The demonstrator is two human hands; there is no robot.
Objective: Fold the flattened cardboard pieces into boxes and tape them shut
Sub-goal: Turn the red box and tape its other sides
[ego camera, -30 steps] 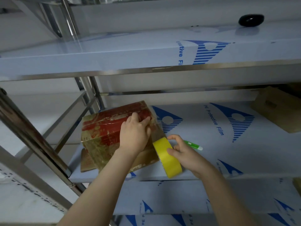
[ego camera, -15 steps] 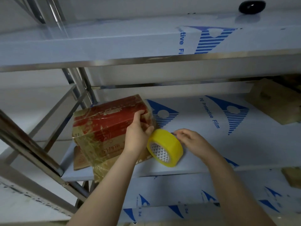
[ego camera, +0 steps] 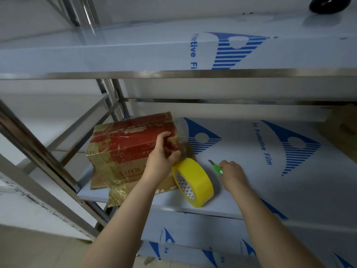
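Note:
A red and gold cardboard box (ego camera: pixel 123 146), wrapped in clear tape, stands at the left end of the middle shelf (ego camera: pixel 289 180). My left hand (ego camera: pixel 161 159) grips the box's right end, thumb by a stretched strip of clear tape. A yellow tape roll (ego camera: pixel 195 182) stands on edge just right of that hand, with no hand on it. My right hand (ego camera: pixel 232 173) lies further right and holds a small green cutter (ego camera: pixel 217 168) with its blade pointing up-left. Flattened cardboard (ego camera: pixel 116 187) lies under the box.
Steel uprights (ego camera: pixel 38 151) and crossbars frame the shelf's left side. An upper shelf (ego camera: pixel 173 53) overhangs, with a black object (ego camera: pixel 328 3) on it. A brown cardboard box (ego camera: pixel 343 120) sits at the far right of the middle shelf. A lower shelf (ego camera: pixel 193 248) shows below.
My right hand let go of the yellow tape roll and took hold of the green cutter. The roll stays standing beside the box. My left hand stayed on the box's right end.

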